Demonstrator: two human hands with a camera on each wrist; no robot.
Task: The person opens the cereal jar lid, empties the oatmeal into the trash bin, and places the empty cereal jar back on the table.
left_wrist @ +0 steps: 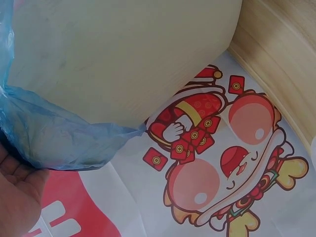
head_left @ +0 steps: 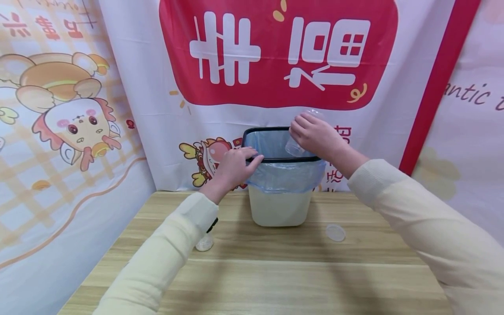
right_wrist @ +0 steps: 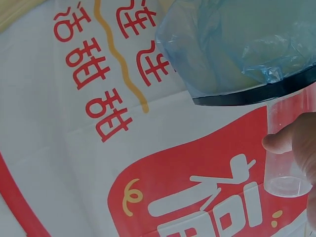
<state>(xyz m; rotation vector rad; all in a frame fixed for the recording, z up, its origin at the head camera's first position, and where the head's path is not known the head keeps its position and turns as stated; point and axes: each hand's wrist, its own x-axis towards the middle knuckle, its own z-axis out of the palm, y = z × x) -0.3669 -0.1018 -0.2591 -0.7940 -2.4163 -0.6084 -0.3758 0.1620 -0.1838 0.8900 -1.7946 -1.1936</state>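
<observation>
While the right hand (head_left: 316,134) grips a clear cup (head_left: 296,148), fingers wrapped on its side, the cup sits tilted at the right of the bin (head_left: 279,209) mouth: lower end inside the opening, upper end sticking out above the hand. Left hand (head_left: 235,166) touches the black rim (head_left: 284,160) at the bin's left side; can't tell if it's clamped on or just resting. Blue liner (head_left: 289,176) lines the bin and folds out over the rim, hanging partway down the outside. Bin is upright on the wood table (head_left: 275,284), near the far edge, just in front of the banner (head_left: 138,87). Clear disc (head_left: 335,232) lies flat on the table, right of the bin. Whitish lump (head_left: 204,243) by the left sleeve (head_left: 169,245), partly hidden.
</observation>
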